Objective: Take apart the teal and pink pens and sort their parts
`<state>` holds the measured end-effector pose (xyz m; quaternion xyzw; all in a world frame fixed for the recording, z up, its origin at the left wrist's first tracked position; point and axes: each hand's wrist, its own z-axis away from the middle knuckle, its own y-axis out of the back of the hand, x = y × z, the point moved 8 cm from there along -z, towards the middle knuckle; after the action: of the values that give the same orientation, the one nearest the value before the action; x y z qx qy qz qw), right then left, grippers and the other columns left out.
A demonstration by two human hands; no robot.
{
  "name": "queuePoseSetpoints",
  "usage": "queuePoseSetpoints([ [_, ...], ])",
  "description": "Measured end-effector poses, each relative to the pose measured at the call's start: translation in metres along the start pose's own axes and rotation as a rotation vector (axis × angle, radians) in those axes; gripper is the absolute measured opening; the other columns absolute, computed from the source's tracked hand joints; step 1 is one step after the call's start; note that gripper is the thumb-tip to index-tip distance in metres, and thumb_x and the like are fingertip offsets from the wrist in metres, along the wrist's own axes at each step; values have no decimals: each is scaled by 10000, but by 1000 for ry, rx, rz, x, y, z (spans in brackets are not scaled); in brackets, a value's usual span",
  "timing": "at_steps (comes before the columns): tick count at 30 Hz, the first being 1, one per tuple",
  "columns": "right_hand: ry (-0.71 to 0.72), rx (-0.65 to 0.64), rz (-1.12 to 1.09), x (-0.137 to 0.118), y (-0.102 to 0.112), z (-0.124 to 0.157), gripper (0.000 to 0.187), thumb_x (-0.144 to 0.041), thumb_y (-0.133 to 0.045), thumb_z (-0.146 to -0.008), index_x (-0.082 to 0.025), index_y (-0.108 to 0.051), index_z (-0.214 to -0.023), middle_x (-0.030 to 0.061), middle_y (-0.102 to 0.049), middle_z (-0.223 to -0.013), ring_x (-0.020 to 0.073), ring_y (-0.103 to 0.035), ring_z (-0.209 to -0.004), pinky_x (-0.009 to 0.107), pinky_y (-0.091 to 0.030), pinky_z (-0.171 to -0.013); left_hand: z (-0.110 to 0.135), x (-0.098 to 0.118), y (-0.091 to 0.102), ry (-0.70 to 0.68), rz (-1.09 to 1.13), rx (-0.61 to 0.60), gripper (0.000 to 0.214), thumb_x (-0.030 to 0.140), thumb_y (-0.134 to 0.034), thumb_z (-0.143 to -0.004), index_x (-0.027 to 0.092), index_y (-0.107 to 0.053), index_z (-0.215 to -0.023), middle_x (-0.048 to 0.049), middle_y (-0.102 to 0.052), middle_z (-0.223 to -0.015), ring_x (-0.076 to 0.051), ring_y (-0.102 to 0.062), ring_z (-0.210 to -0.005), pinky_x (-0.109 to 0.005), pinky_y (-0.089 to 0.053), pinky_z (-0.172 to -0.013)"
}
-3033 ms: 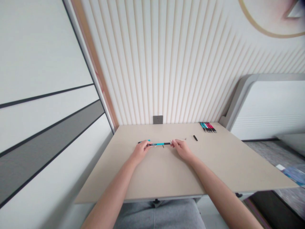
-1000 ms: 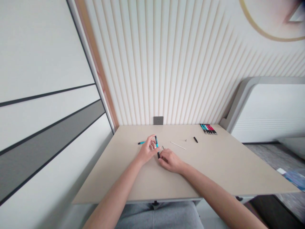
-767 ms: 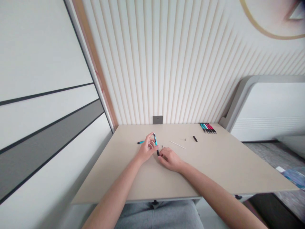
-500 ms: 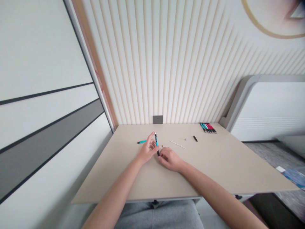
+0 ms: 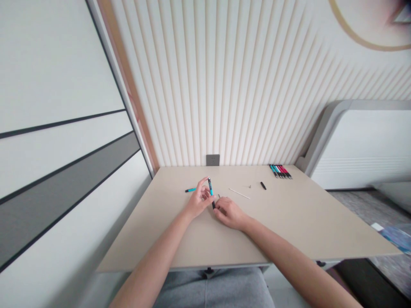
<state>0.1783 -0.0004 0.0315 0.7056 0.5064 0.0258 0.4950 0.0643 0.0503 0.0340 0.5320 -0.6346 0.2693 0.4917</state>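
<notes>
The left hand (image 5: 198,200) pinches a teal pen barrel (image 5: 210,187) upright above the table (image 5: 180,239); the right hand (image 5: 228,212) narrowly grips a black pen section (image 5: 213,205) just beneath it. A thin white refill (image 5: 239,193) lies nearby. Pen lettering is too small to read.

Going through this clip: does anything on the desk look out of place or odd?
Yes, the held teal pen seems partly taken apart. A thin white rod, probably its refill, a tiny part, a black piece and a teal barrel piece lie loose, unlike the tidy row of pens.
</notes>
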Motion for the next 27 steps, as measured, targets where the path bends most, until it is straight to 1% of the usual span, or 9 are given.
queuePoseSetpoints([
  [4, 37, -41, 32, -5, -2, 0, 89, -211, -509, -869, -211, -524, -781, 36, -581, -749, 177, -521, -731, 310, -402, -734, 0, 0, 1, -12, 1, 11, 649, 291, -686, -801, 233, -346, -1352, 21, -549, -840, -110, -543, -723, -241, -449, -685],
  [6, 23, -42, 21, -4, -2, 0, 92, -212, -521, -868, -209, -533, -777, 29, -577, -739, 173, -523, -726, 306, -402, -733, 0, -1, 1, -4, 26, 17, 665, 298, -686, -801, 239, -334, -1363, 29, -544, -821, -111, -546, -724, -241, -448, -689],
  [9, -91, 8, -31, 8, 0, -2, 91, -200, -528, -876, -203, -559, -791, 18, -577, -729, 159, -525, -705, 287, -407, -705, 1, -4, 6, 26, 117, 62, 787, 320, -689, -797, 266, -226, -1431, 21, -558, -854, -109, -560, -726, -239, -453, -690],
  [11, -174, 34, -48, 17, 2, -2, 102, -210, -528, -889, -197, -574, -800, 19, -585, -735, 153, -524, -690, 277, -408, -675, 1, -5, 10, 37, 171, 102, 829, 337, -692, -789, 282, -187, -1444, 5, -575, -902, -105, -569, -729, -234, -460, -681],
  [14, -222, 46, -29, 24, 4, -2, 117, -241, -523, -909, -195, -589, -824, 25, -602, -756, 156, -531, -701, 278, -410, -664, 0, -6, 15, 40, 210, 150, 818, 347, -699, -779, 284, -206, -1429, -8, -594, -929, -102, -578, -722, -228, -467, -666],
  [17, -237, 72, -6, 28, 8, -1, 124, -272, -520, -921, -201, -595, -852, 34, -626, -798, 166, -549, -742, 290, -419, -692, 0, -9, 18, 63, 228, 182, 794, 347, -703, -784, 269, -225, -1413, -5, -618, -894, -97, -579, -677, -230, -465, -649],
  [19, -253, 99, -6, 31, 10, 0, 128, -290, -524, -924, -203, -595, -862, 37, -637, -820, 173, -558, -764, 299, -426, -710, 0, -12, 21, 84, 234, 205, 774, 361, -706, -785, 254, -248, -1399, -2, -631, -870, -98, -577, -652, -231, -457, -635],
  [22, -265, 139, -25, 34, 12, 1, 130, -303, -517, -928, -206, -598, -897, 42, -648, -850, 178, -570, -786, 306, -434, -729, 0, -15, 26, 104, 244, 242, 702, 384, -719, -773, 228, -338, -1342, -21, -651, -914, -95, -574, -640, -229, -443, -619],
  [27, -296, 166, -41, 40, 16, 3, 167, -304, -486, -936, -216, -623, -896, 33, -660, -835, 181, -578, -782, 304, -428, -730, 1, -16, 28, 112, 290, 215, 463, 397, -717, -777, 159, -519, -1121, -65, -673, -960, -99, -574, -649, -236, -442, -624],
])
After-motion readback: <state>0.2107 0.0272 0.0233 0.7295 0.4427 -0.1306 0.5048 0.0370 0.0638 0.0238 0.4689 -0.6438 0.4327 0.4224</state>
